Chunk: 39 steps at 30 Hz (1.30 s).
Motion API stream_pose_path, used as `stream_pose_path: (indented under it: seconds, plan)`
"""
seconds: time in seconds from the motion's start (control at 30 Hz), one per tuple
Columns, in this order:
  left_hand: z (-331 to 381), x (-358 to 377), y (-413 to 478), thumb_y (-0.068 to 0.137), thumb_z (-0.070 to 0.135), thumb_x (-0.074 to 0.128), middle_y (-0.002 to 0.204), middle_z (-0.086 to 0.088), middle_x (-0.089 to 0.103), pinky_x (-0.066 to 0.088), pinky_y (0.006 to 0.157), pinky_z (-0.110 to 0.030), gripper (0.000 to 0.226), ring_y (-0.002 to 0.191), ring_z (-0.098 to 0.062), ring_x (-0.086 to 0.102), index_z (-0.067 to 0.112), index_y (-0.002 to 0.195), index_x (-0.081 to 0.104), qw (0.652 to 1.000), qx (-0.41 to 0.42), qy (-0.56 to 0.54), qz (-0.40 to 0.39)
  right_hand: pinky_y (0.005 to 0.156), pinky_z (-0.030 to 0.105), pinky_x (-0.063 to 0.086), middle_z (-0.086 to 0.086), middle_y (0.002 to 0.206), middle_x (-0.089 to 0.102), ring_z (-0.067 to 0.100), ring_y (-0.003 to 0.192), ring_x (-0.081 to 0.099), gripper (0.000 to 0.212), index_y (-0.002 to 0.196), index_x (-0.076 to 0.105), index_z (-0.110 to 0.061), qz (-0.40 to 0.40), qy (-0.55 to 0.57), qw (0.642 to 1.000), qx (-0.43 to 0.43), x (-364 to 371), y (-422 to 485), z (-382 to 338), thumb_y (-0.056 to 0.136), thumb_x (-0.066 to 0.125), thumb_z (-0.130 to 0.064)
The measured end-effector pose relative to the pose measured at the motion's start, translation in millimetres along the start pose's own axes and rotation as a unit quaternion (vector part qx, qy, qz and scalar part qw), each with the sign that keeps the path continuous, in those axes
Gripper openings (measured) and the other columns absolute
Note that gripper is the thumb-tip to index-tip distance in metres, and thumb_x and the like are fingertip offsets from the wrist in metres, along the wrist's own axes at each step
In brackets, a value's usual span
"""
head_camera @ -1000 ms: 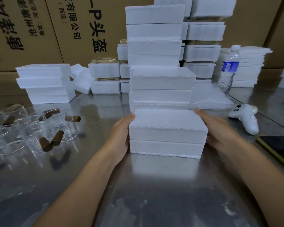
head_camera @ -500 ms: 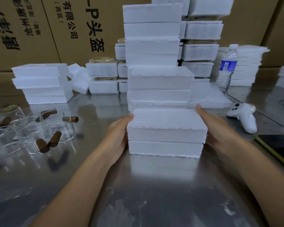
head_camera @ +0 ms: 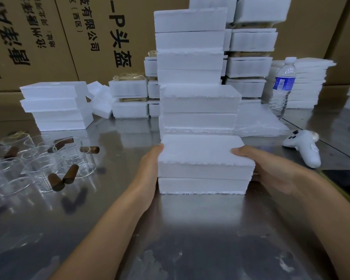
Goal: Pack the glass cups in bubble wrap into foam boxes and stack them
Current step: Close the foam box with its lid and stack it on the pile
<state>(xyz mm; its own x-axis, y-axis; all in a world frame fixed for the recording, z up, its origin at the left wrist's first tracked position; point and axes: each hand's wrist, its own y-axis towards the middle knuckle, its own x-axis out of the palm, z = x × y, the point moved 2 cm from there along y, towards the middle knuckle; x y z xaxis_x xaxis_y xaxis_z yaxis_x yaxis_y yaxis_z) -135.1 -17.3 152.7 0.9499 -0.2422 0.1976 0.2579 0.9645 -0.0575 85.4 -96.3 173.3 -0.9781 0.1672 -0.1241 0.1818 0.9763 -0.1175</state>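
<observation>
The left hand (head_camera: 149,170) and right hand (head_camera: 271,170) grip the closed foam box (head_camera: 204,158), thumbs at its top. Next, I think, lift it onto the tall stack (head_camera: 194,77).

A stainless steel table (head_camera: 190,243) spans the foreground; its scuffed top reflects diffuse light. Behind the table's far edge, brown cardboard cartons (head_camera: 49,43) with black printed characters form a continuous wall. A second steel surface (head_camera: 331,126) adjoins the table's right side.
</observation>
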Motion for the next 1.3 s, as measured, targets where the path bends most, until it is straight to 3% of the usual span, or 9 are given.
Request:
stream_pose_path:
  seconds: [0.1,0.23,0.33,0.5,0.6,0.7,0.8,0.93,1.3]
  plan:
    - [0.7,-0.3,-2.8,0.095,0.035,0.044,0.111,-0.007,0.069,0.045,0.096,-0.042,0.033,0.104,-0.028,0.062,0.016,0.111,0.066,0.999,0.012,-0.042,0.026,0.079,0.03,0.047,-0.004,0.086,0.073,0.017,0.083,0.065,0.039,0.076,0.076,-0.03,-0.037,-0.018,0.999,0.005,1.2,-1.1,-1.0,0.044,0.072,-0.052]
    - [5.2,-0.9,-8.1,0.093,0.035,0.045,0.082,0.0,0.07,0.047,0.069,-0.035,0.03,0.076,-0.02,0.063,0.022,0.082,0.07,0.995,0.06,-0.073,0.036,0.06,0.028,0.053,0.006,0.097,0.07,0.019,0.075,0.067,0.066,0.11,0.063,-0.024,-0.078,0.014,0.997,0.017,1.1,-5.1,-6.5,0.05,0.072,-0.048]
    - [12.5,0.7,-12.9,0.096,0.031,0.038,0.087,0.006,0.074,0.051,0.065,-0.032,0.039,0.078,-0.011,0.068,0.026,0.083,0.074,0.987,0.129,-0.088,0.031,0.054,0.024,0.052,-0.001,0.099,0.07,0.011,0.072,0.067,0.065,0.12,0.054,-0.027,-0.069,0.026,0.997,-0.031,-0.4,-8.6,-15.2,0.058,0.067,-0.042]
    - [20.2,-1.8,-12.1,0.09,0.049,0.035,0.131,-0.003,0.059,0.04,0.105,-0.041,0.054,0.123,-0.018,0.054,0.014,0.127,0.053,0.972,0.192,-0.128,0.041,0.046,0.018,0.049,-0.008,0.078,0.072,0.004,0.063,0.066,0.035,0.103,0.058,-0.023,-0.064,0.129,0.985,-0.093,-6.0,-17.3,-29.1,0.068,0.054,-0.027]
    - [13.8,-4.4,-2.2,0.1,0.044,0.028,0.11,0.003,0.069,0.048,0.09,-0.031,0.041,0.105,-0.012,0.063,0.019,0.11,0.059,0.978,0.154,-0.135,0.038,0.042,0.015,0.046,-0.006,0.065,0.069,0.004,0.053,0.063,0.029,0.083,0.065,-0.017,-0.066,0.179,0.975,-0.113,-7.0,-22.9,-36.9,0.059,0.072,-0.031]
    - [4.5,-3.3,9.0,0.103,0.035,0.03,0.084,0.005,0.071,0.052,0.067,-0.023,0.035,0.076,-0.008,0.067,0.019,0.098,0.061,0.986,0.114,-0.116,0.022,0.047,0.022,0.053,-0.001,0.074,0.072,0.01,0.062,0.067,0.064,0.074,0.074,-0.02,-0.056,0.219,0.965,-0.134,-5.6,-26.9,-52.8,0.015,0.093,-0.037]
    - [-1.2,-1.0,15.8,0.102,0.028,0.03,0.072,-0.005,0.067,0.051,0.055,-0.023,0.031,0.06,-0.012,0.067,0.013,0.095,0.056,0.99,0.096,-0.101,0.015,0.065,0.033,0.058,-0.003,0.083,0.072,0.015,0.078,0.066,0.029,0.081,0.076,-0.027,-0.056,0.236,0.957,-0.159,-5.5,-28.4,-87.9,0.053,0.076,-0.036]
    - [-6.1,0.4,18.3,0.101,0.029,0.033,0.063,-0.001,0.066,0.05,0.057,-0.024,0.027,0.059,-0.013,0.065,0.015,0.1,0.057,0.993,0.103,-0.059,0.0,0.076,0.037,0.049,0.001,0.1,0.058,0.019,0.092,0.056,0.024,0.101,0.057,-0.026,0.01,0.215,0.965,-0.153,-15.9,-13.9,-136.5,0.078,0.059,-0.031]
    - [-9.1,0.1,15.0,0.098,0.018,0.044,0.063,0.002,0.066,0.051,0.055,-0.021,0.016,0.059,-0.013,0.065,0.017,0.098,0.06,0.996,0.091,-0.016,-0.011,0.081,0.055,0.048,0.003,0.093,0.059,0.031,0.09,0.064,0.028,0.084,0.054,-0.021,0.111,0.125,0.985,-0.036,-20.3,46.0,-183.8,0.069,0.074,-0.036]
